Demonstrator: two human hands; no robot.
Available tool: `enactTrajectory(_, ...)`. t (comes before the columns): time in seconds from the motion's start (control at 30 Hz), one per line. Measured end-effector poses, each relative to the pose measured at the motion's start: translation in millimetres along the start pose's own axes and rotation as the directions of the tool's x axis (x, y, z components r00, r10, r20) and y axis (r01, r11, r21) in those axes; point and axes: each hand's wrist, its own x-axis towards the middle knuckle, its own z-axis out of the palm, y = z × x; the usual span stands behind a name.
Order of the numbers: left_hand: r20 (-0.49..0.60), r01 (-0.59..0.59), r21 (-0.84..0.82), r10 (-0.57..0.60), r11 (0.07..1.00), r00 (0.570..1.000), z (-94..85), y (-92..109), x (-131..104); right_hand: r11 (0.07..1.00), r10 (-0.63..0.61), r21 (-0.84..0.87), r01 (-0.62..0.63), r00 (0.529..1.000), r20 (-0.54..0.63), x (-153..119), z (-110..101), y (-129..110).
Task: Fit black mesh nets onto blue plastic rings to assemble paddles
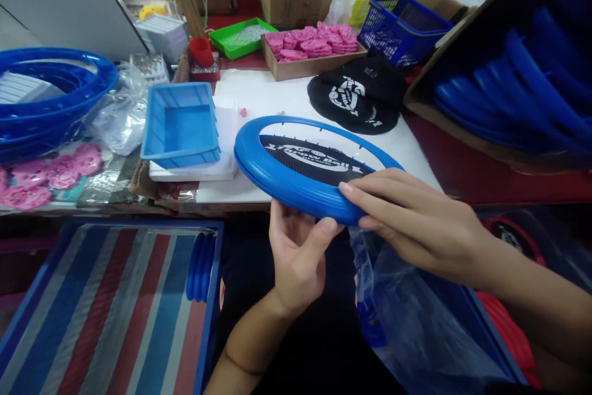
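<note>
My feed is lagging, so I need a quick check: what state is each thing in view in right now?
Blue plastic ring with black mesh centre: held at its near rim, far edge over the table.
Left hand: gripping the rim from below.
Right hand: fingers flat on the rim.
Blue plastic tray: upright, empty.
Green tray: holds small pale parts.

Cluttered white-and-red worktop (287, 99)

On it lie a square blue plastic tray (180, 126) on white slabs, black printed mesh discs (358, 96), a shallow cardboard tray of pink plastic parts (314, 50), a green plastic tray of small silver bits (243, 36), a small red cup (201, 51), crumpled clear plastic bags (121, 113) and stacked blue plastic rings (50, 96) at the left.
</note>
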Motion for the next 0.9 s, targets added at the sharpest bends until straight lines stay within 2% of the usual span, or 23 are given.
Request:
enactTrajectory(0.13,0.010,0.016,-0.004,-0.016,1.000,1.000,-2.7,-5.3,2.6,0.999,-0.027,0.028,0.028,0.999,-0.045,-7.4,7.6,8.7)
enactTrajectory(0.37,-0.006,0.000,0.019,0.000,1.000,1.000,-1.8,-4.1,6.7,0.999,0.032,0.034,-0.027,0.990,-0.140,-17.7,15.0,11.0)
enactTrajectory(0.9,-0.028,0.005,0.019,-0.005,1.000,1.000,-5.0,-0.3,8.3,0.997,0.021,0.069,-0.016,0.997,-0.073,-9.4,9.2,10.8)
